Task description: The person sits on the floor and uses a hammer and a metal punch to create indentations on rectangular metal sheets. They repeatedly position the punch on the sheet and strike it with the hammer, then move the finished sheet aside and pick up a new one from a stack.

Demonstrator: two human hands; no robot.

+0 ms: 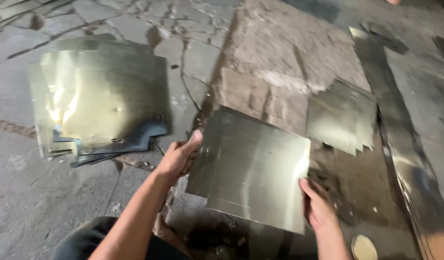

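Observation:
A shiny square sheet of metal [250, 168] is held tilted above the floor between both my hands. My left hand [179, 159] grips its left edge, thumb on top. My right hand [317, 204] clasps the lower right edge. A stack of similar shiny sheets [101, 96] with notched corners lies on the floor to the left. A smaller pile of sheets [344, 115] lies to the upper right, beyond the held sheet.
The floor is cracked grey concrete [193, 53] with a rough brownish patch [284, 53] in the middle. Long metal strips [414, 178] run along the right side. A small round disc [364, 248] lies near my right wrist. My dark-clothed knee [82, 238] shows at the bottom left.

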